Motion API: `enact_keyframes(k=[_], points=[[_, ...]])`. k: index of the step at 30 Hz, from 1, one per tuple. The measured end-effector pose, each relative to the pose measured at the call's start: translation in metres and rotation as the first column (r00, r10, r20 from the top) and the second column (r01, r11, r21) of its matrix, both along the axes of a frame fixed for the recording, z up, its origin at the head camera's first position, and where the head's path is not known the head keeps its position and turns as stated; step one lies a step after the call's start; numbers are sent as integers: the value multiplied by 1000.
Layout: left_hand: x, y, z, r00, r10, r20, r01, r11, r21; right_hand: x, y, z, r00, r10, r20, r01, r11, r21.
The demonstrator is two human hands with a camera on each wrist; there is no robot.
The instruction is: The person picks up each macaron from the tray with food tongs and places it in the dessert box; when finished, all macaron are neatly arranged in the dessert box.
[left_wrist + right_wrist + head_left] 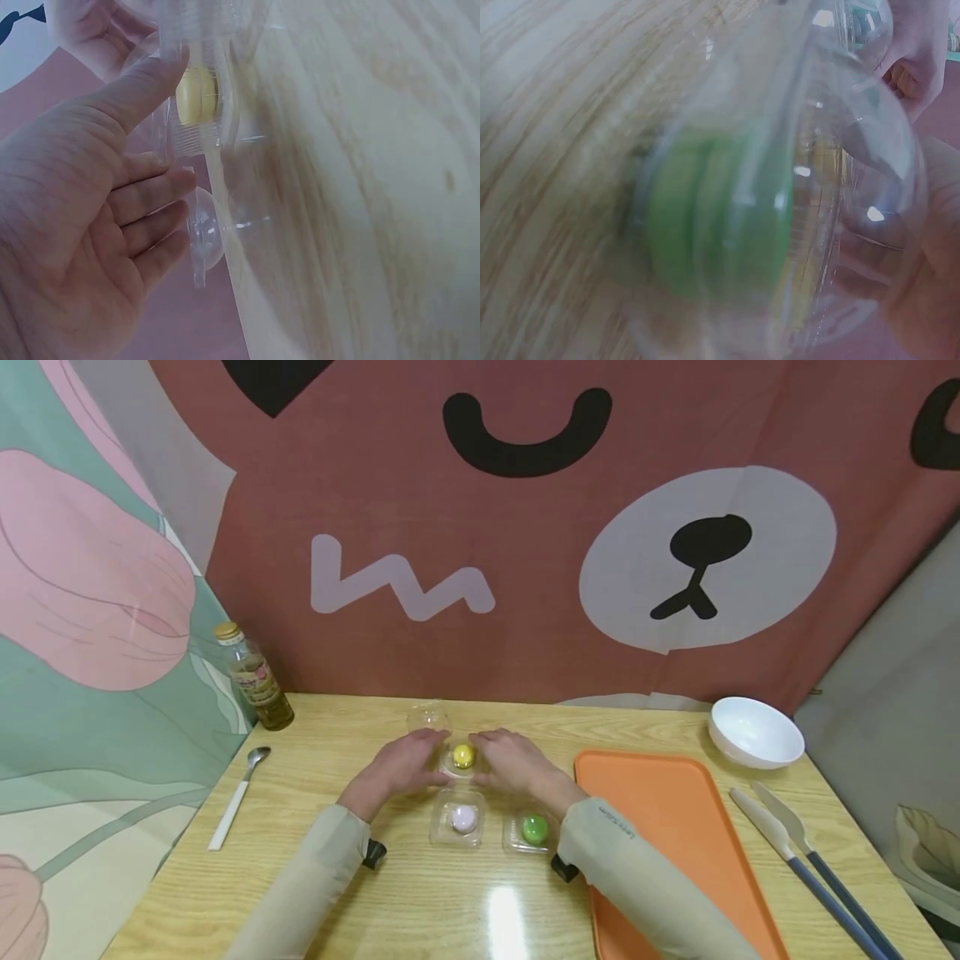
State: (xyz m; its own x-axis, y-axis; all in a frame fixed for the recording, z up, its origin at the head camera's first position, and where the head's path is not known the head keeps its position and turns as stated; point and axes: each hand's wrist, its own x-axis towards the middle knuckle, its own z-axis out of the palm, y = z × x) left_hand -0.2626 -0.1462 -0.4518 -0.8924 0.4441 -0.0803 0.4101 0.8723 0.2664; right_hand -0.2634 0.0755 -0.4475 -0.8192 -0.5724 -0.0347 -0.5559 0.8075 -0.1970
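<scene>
Both hands are at a clear plastic box (199, 139) that holds a yellow macaron (463, 756). My left hand (405, 762) grips its left side between thumb and forefinger, the other fingers stretched past it. From the right side my right hand (517, 762) holds the same box; its fingertips are partly hidden. A clear domed lid (429, 717) lies beyond the left fingers. Nearer to me stand a clear box (438, 833) with a pale lilac macaron (464, 818) and another with a green macaron (535, 829), whose clear dome (877, 172) fills the right wrist view.
An orange tray (645, 768) lies under the right forearm. Beyond it are a white bowl (753, 733) and two blue-handled knives (832, 885). On the left stand a bottle (257, 681) and a white-handled spoon (238, 797). A printed cloth hangs behind the table.
</scene>
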Motion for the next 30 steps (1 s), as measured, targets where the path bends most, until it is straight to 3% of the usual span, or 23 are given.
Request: enact_keyframes(k=[8,15,21,30], points=[[-2,1,0,1000,-2,-2,2,1000,-26,-1,-1,-1,999,-7,40,8,1000,-15],[-4,2,2,997,-47,-55,44,997,-58,-3,-5,3,999,-4,53,3,1000,7],[-6,2,4,998,-45,-35,42,995,-87,-4,-7,6,995,-19,102,19,1000,-4],[-5,2,6,999,-39,-9,38,992,-119,-7,-7,3,995,-19,98,21,1000,-22]])
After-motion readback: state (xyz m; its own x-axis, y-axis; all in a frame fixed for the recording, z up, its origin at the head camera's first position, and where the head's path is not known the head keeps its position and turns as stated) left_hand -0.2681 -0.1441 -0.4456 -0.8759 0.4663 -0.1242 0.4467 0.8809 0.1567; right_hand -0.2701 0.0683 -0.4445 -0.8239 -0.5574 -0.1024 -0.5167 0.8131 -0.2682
